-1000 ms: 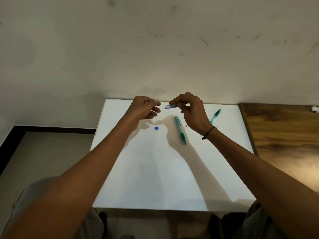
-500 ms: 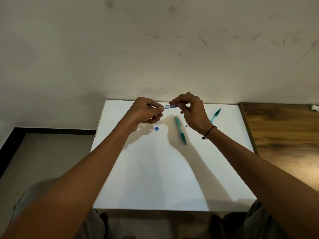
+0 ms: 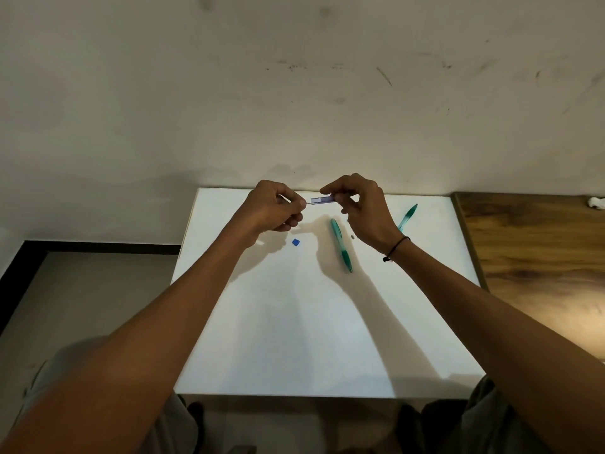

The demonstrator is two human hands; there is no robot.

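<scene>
Over the far part of a white table (image 3: 294,322), my right hand (image 3: 363,208) pinches a small blue and clear lead case (image 3: 322,200), held level. My left hand (image 3: 275,208) pinches a thin lead at the case's left end, finger and thumb closed on it. A small blue cap (image 3: 296,242) lies on the table below the hands. A green mechanical pencil (image 3: 341,245) lies lengthwise right of the cap. A second green pencil (image 3: 407,217) lies tilted behind my right wrist, partly hidden. A tiny grey piece (image 3: 352,237) sits between the pencils.
A wooden table (image 3: 540,257) adjoins the white one on the right, with a small white object (image 3: 595,202) at its far edge. A stained wall stands just behind both tables. Grey floor lies to the left.
My left hand moved right to the case's open end and now pinches a thin lead there. My right hand kept the case almost still.
</scene>
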